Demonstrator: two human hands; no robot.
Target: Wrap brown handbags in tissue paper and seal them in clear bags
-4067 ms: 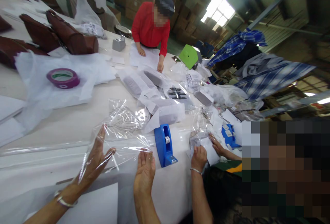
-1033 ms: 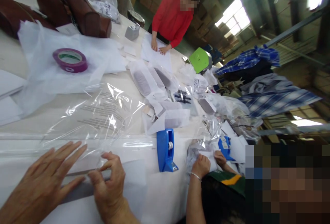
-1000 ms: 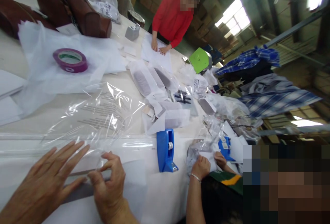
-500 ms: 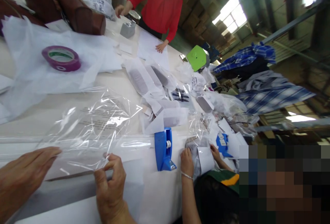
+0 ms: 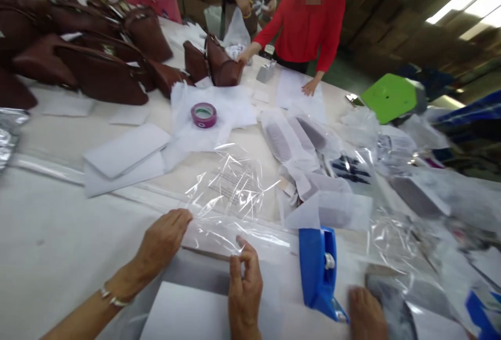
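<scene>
A clear plastic bag (image 5: 235, 188) with small printed text lies in front of me, its shiny film creased. At its near left corner my left hand (image 5: 166, 238) is closed, fingers together on the film. My right hand (image 5: 246, 288) pinches the near right edge between thumb and fingers. Something flat and pale with a brownish edge shows through the bag between my hands; I cannot make out what it is. Just below lie white sheets (image 5: 188, 311). A blue tape dispenser (image 5: 313, 267) stands to the right of my right hand.
Purple tape (image 5: 203, 115) rests on white tissue paper (image 5: 183, 136). Brown handbags (image 5: 102, 68) crowd the far left. Tissue-wrapped pieces (image 5: 289, 141) lie right of the bag. A co-worker in red (image 5: 309, 26) stands across the table; another person's hand (image 5: 366, 311) is at the right.
My view has swung left, so more handbags and people show. Both hands still hold the plastic bag's near edge. The co-worker in red now touches a brown handbag.
</scene>
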